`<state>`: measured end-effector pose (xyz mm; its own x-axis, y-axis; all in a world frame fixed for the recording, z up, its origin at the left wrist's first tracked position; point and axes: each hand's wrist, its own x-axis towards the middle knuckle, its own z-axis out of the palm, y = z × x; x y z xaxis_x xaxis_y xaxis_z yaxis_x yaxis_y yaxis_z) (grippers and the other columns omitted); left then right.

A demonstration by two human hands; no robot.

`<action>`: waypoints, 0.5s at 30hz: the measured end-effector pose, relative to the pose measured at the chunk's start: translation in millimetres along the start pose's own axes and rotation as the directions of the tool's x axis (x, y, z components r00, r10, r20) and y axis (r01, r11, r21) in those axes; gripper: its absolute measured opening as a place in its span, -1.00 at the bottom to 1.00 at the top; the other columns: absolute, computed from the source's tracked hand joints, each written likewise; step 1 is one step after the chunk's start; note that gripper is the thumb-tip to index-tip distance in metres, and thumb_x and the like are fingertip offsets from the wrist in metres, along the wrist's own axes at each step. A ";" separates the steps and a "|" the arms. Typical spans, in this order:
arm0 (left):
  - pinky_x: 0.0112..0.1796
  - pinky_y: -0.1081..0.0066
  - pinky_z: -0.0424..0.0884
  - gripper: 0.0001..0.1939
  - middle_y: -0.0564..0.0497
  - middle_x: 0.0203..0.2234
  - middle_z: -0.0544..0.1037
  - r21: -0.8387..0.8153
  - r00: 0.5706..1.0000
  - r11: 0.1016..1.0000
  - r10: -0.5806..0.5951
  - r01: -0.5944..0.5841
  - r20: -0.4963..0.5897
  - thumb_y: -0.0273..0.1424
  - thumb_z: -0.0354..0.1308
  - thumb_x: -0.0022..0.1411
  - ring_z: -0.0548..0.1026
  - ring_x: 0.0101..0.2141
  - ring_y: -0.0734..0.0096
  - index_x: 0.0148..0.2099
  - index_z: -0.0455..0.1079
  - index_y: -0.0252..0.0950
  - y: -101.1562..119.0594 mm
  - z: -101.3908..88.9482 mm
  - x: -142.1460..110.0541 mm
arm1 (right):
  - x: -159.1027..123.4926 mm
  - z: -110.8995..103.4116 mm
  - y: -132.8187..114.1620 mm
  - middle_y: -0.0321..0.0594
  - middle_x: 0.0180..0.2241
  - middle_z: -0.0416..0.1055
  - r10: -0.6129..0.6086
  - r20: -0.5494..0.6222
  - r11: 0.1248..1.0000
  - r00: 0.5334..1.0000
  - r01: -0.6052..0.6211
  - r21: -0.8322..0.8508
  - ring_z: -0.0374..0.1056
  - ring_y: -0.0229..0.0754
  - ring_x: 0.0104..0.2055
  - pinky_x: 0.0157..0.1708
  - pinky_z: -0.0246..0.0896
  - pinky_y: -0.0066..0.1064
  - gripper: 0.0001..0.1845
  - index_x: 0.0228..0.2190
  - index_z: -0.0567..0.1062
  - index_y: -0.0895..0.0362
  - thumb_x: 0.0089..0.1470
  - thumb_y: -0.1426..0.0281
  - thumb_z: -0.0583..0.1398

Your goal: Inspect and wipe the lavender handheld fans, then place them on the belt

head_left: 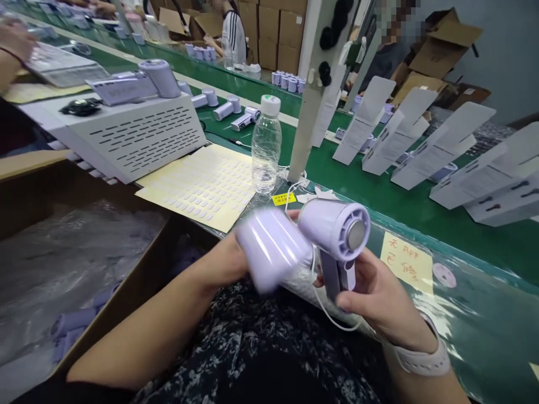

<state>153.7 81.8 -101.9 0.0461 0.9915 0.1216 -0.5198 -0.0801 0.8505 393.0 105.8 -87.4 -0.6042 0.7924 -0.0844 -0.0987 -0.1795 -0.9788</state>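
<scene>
Lilac device [324, 224] gripped in R hand [381, 292] — can't tell L hand [233, 253] grip — green bench [484, 314], bkgd cartons [269, 42].

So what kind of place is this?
Probably a factory where people put together or pack gadgets: there's a long green work surface, lots of matching purple gadgets, and stacked cardboard boxes.

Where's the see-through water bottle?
In the head view, the see-through water bottle stands near the middle, just left of the pale post and beside the right end of the yellow sticker sheet.
</scene>
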 end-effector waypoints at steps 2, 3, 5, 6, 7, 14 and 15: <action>-0.03 0.16 0.55 -0.62 -0.11 -0.26 0.59 -0.089 0.997 0.996 -0.013 0.007 -0.072 -0.10 0.39 0.14 0.57 -0.18 0.18 -0.15 0.57 -0.30 -13.0 -1.4 3.0 | -5.6 -6.7 2.5 -0.24 -0.28 0.51 -0.013 -0.085 1.000 0.996 0.012 -0.007 0.45 -0.12 -0.26 -0.23 0.42 -0.34 -0.51 -0.06 0.56 0.01 -0.03 0.30 0.53; -0.07 0.16 0.56 -0.57 -0.08 -0.27 0.57 -0.117 0.997 0.993 -0.030 0.022 -0.068 -0.02 0.31 0.20 0.56 -0.22 0.24 -0.12 0.54 -0.28 -18.6 0.7 3.5 | -7.5 -8.1 3.9 -0.25 -0.26 0.51 -0.026 -0.135 1.000 0.990 0.028 0.009 0.44 -0.13 -0.25 -0.22 0.41 -0.35 -0.57 -0.08 0.56 0.01 0.02 0.29 0.50; -0.16 0.20 0.58 -0.58 -0.01 -0.28 0.53 -0.193 0.997 0.979 -0.067 0.059 -0.035 -0.06 0.34 0.19 0.53 -0.28 0.32 -0.04 0.47 -0.23 -26.1 9.9 1.6 | -11.4 -8.0 6.3 -0.22 -0.18 0.51 -0.055 -0.191 0.993 0.980 0.073 0.090 0.44 -0.13 -0.22 -0.20 0.42 -0.33 -0.64 -0.08 0.55 0.01 0.11 0.23 0.44; -0.21 0.24 0.58 -0.55 0.02 -0.28 0.51 -0.210 0.997 0.974 -0.083 0.083 0.008 -0.17 0.40 0.16 0.52 -0.30 0.35 0.03 0.42 -0.19 -28.0 16.1 -0.9 | -13.8 -7.4 7.1 -0.20 -0.14 0.51 -0.078 -0.199 0.986 0.977 0.105 0.128 0.44 -0.13 -0.21 -0.20 0.43 -0.33 -0.67 -0.08 0.56 0.01 0.15 0.20 0.41; -0.25 0.29 0.57 -0.49 0.03 -0.27 0.50 -0.213 0.994 0.972 -0.092 0.102 0.056 -0.28 0.43 0.12 0.52 -0.30 0.37 0.08 0.37 -0.17 -28.9 22.6 -4.0 | -16.4 -6.7 7.7 -0.18 -0.12 0.51 -0.103 -0.204 0.979 0.974 0.135 0.151 0.44 -0.13 -0.20 -0.20 0.43 -0.33 -0.70 -0.09 0.56 0.01 0.18 0.20 0.39; -0.39 0.39 0.51 -0.52 0.07 -0.28 0.41 -0.177 0.982 0.977 -0.089 0.119 0.170 -0.35 0.38 0.15 0.49 -0.40 0.45 0.06 0.28 -0.20 -28.9 41.2 -16.4 | -24.5 -1.9 16.2 -0.20 -0.30 0.51 -0.057 -0.120 0.972 0.991 0.082 0.218 0.43 -0.17 -0.34 -0.31 0.43 -0.38 -0.76 -0.12 0.57 0.04 0.24 0.20 0.35; -0.39 0.39 0.51 -0.52 0.07 -0.28 0.42 -0.149 0.982 0.982 -0.087 0.113 0.170 -0.35 0.38 0.15 0.50 -0.40 0.45 0.05 0.27 -0.20 -28.0 39.9 -16.3 | -23.3 -0.1 17.9 -0.21 -0.31 0.50 -0.052 -0.136 0.973 0.989 0.081 0.218 0.41 -0.18 -0.35 -0.32 0.42 -0.40 -0.76 -0.13 0.57 0.04 0.23 0.20 0.36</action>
<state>201.6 63.8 -107.3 0.2353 0.9628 0.1325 -0.6326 0.0482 0.7730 405.3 84.1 -103.0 -0.4854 0.8723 -0.0583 -0.3172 -0.2379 -0.9180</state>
